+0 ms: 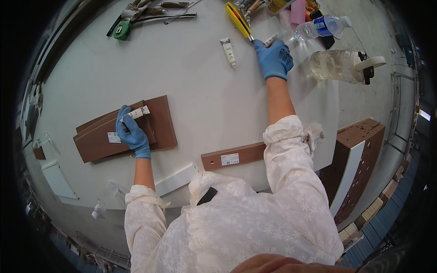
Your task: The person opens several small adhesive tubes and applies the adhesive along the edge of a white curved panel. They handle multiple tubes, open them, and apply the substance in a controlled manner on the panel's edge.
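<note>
Both my hands wear blue gloves. My left hand (131, 129) is closed around a small white squeeze tube (138, 113), above a stack of brown wooden boards (98, 141) that carries a white label. Farther off to the right, my right hand (275, 59) is closed at the fingertips on a second small tube (270, 40), which is partly hidden by the fingers. The tip of a yellow utility knife (239, 21) lies right by that hand. Another white squeeze tube (228, 52) rests on the grey table (200, 95) left of my right hand.
A labelled brown board (234, 157) and a white strip (178, 179) lie near me. Bottles of liquid, a clear plastic bottle (318, 28) and a handled jug (339, 65), are at the right. A green tape measure (121, 30) lies far left; brown panels (364, 150) stand at right.
</note>
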`<state>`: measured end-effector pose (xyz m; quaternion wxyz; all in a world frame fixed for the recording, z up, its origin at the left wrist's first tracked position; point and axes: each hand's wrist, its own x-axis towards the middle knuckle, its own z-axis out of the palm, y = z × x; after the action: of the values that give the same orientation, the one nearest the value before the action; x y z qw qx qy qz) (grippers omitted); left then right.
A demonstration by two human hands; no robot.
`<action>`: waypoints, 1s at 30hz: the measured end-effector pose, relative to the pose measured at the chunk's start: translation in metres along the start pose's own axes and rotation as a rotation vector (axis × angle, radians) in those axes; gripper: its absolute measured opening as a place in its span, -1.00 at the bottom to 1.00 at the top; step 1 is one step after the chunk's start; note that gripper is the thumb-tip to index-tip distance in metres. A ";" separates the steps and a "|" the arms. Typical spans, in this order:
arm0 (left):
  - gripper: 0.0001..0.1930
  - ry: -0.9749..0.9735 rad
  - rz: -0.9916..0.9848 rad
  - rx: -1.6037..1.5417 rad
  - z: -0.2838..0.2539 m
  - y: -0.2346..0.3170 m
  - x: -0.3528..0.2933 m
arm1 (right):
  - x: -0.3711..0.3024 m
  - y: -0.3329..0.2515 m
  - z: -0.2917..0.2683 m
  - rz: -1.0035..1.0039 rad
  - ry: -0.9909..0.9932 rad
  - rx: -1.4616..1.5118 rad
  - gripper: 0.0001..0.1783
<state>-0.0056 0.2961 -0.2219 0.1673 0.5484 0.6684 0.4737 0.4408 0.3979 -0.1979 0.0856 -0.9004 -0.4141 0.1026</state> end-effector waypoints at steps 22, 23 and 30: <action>-0.60 -0.014 -0.003 -0.002 -0.001 -0.011 -0.001 | 0.052 -0.003 -0.022 -0.014 0.140 0.088 -0.52; -0.60 -0.014 0.009 0.006 -0.001 -0.011 0.000 | 0.056 -0.005 -0.020 -0.032 0.173 0.088 -0.52; -0.63 -0.001 -0.017 0.009 -0.001 -0.009 -0.001 | 0.067 -0.008 -0.006 -0.116 0.270 0.220 -0.56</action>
<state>-0.0113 0.2955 -0.2289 0.1694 0.5439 0.6749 0.4690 0.4793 0.4538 -0.1981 0.2443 -0.8658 -0.4363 0.0202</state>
